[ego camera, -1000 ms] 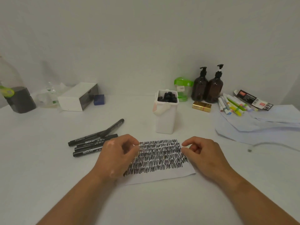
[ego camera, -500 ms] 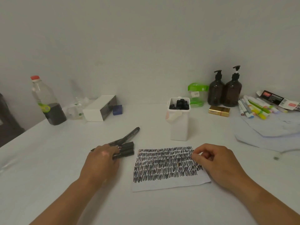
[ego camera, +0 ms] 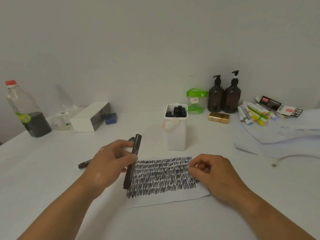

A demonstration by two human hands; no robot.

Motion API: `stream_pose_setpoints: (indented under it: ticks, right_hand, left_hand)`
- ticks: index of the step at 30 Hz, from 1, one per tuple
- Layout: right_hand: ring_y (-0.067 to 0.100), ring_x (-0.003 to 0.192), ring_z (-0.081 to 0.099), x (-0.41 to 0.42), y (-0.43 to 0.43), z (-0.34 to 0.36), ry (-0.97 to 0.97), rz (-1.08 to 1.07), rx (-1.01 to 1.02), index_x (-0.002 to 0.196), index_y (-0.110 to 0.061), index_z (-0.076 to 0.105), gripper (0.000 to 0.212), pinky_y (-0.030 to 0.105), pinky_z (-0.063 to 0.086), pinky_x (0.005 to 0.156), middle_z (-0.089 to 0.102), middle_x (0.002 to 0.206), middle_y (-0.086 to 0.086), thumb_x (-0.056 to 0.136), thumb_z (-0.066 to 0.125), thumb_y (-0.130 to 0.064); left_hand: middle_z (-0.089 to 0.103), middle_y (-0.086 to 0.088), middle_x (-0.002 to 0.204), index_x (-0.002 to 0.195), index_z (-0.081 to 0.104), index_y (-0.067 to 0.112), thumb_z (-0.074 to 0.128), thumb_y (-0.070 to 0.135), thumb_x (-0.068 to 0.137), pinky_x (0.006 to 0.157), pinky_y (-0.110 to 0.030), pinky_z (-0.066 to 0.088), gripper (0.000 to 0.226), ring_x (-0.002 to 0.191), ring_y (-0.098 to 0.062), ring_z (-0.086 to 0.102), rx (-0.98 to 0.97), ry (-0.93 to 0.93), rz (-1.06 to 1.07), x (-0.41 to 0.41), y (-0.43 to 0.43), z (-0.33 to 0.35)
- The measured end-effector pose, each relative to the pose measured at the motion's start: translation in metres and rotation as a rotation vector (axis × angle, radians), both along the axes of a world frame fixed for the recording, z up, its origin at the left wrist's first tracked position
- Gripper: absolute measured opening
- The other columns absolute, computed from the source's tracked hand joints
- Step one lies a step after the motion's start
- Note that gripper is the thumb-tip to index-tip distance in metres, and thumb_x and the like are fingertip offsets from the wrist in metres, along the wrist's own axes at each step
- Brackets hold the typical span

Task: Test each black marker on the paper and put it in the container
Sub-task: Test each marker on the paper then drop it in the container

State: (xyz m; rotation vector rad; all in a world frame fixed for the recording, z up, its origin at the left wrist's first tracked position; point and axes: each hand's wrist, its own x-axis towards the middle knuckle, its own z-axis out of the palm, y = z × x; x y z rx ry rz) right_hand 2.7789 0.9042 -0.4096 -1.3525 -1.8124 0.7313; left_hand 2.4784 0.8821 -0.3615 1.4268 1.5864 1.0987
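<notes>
A white table point(ego camera: 52, 179) carries the scribbled paper point(ego camera: 164, 177) near me, with the white container point(ego camera: 176, 135) just behind it. A white box point(ego camera: 86, 118), two brown pump bottles point(ego camera: 215, 97) and coloured markers point(ego camera: 254, 113) line the back.

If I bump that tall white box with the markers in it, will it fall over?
Maybe. The white container is tall and narrow, so a push near its top could tip it. The markers inside probably add weight and steady it a bit. A low push would likely slide it on the smooth table.

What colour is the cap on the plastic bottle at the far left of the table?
The cap is red; the head view shows it best.
</notes>
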Motion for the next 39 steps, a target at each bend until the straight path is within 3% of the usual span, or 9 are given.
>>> stream_pose_setpoints:
  ticks: [2,7,10,13,19,24,30,35,39]
  right_hand:
    - [0.004,0.060,0.060,-0.002,-0.005,0.004,0.019,0.045,0.000,0.081,-0.038,0.076,0.009,0.012,0.045,0.061,0.072,0.074,-0.017,0.077,0.082,-0.044]
    - [-0.012,0.071,0.060,-0.012,-0.014,0.009,-0.026,0.196,0.003,0.101,-0.044,0.068,0.042,0.005,0.040,0.068,0.071,0.097,-0.032,0.067,0.071,-0.068]
    - [-0.003,0.071,0.059,-0.014,-0.013,0.008,-0.055,0.223,-0.033,0.101,-0.040,0.058,0.031,0.011,0.039,0.066,0.075,0.093,-0.024,0.079,0.076,-0.054]
    - [0.006,0.065,0.057,-0.010,-0.011,0.011,0.039,0.197,-0.031,0.094,-0.039,0.063,0.020,0.013,0.043,0.064,0.076,0.084,-0.014,0.085,0.080,-0.034]
    - [0.033,0.074,0.067,-0.012,-0.014,0.017,0.257,0.123,-0.049,0.089,-0.033,0.073,0.020,0.044,0.057,0.075,0.076,0.083,-0.002,0.072,0.077,-0.043]
    - [0.010,0.063,0.060,-0.023,-0.019,0.015,0.374,0.202,-0.122,0.086,-0.027,0.073,0.014,0.023,0.050,0.060,0.072,0.074,-0.003,0.073,0.079,-0.029]
    - [0.016,0.052,0.050,-0.033,-0.025,0.015,0.470,0.292,-0.228,0.085,-0.022,0.072,0.021,0.026,0.043,0.052,0.061,0.059,0.003,0.071,0.080,-0.035]
    - [0.020,0.054,0.057,-0.036,-0.026,0.013,0.525,0.308,-0.284,0.085,-0.017,0.069,0.027,0.032,0.048,0.054,0.065,0.061,0.006,0.072,0.080,-0.037]
    - [0.020,0.056,0.058,-0.035,-0.025,0.014,0.541,0.328,-0.276,0.083,-0.015,0.069,0.024,0.032,0.048,0.053,0.067,0.065,0.008,0.078,0.077,-0.037]
  left_hand:
    - [0.077,-0.009,0.094,0.098,0.074,0.029,0.076,0.012,0.084,0.075,-0.038,0.057,0.022,0.088,-0.025,0.073,-0.045,-0.293,-0.104,0.023,0.001,0.000]
    - [0.071,-0.022,0.102,0.097,0.068,0.004,0.068,-0.008,0.084,0.077,-0.040,0.060,0.018,0.091,-0.032,0.071,-0.082,-0.674,-0.224,0.065,0.003,-0.020]
    - [0.070,-0.024,0.106,0.097,0.067,0.005,0.071,-0.003,0.076,0.089,-0.045,0.059,0.023,0.097,-0.032,0.069,-0.066,-0.761,-0.275,0.070,0.004,-0.032]
    - [0.071,-0.024,0.109,0.091,0.070,0.011,0.070,-0.004,0.074,0.082,-0.039,0.059,0.023,0.094,-0.030,0.068,-0.050,-0.784,-0.289,0.065,0.005,-0.041]
    - [0.077,-0.001,0.104,0.097,0.073,0.029,0.077,0.013,0.073,0.080,-0.027,0.057,0.029,0.099,-0.016,0.072,0.119,-0.206,-0.293,0.049,-0.008,-0.045]
    - [0.070,0.022,0.095,0.121,0.066,0.034,0.060,0.038,0.093,0.076,-0.011,0.046,0.029,0.087,0.004,0.064,0.384,0.380,-0.316,0.064,-0.017,-0.045]
    - [0.066,0.031,0.097,0.112,0.063,0.025,0.038,0.042,0.105,0.078,-0.011,0.043,0.030,0.091,0.011,0.060,0.459,0.404,-0.526,0.079,-0.023,-0.035]
    - [0.062,0.030,0.083,0.095,0.054,0.028,0.037,0.042,0.105,0.070,-0.009,0.040,0.024,0.077,0.005,0.062,0.468,0.395,-0.503,0.084,-0.025,-0.043]
    - [0.071,0.012,0.088,0.100,0.055,0.024,0.037,0.046,0.104,0.069,-0.035,0.050,0.029,0.073,-0.013,0.064,0.423,0.421,-0.487,0.083,-0.026,-0.045]
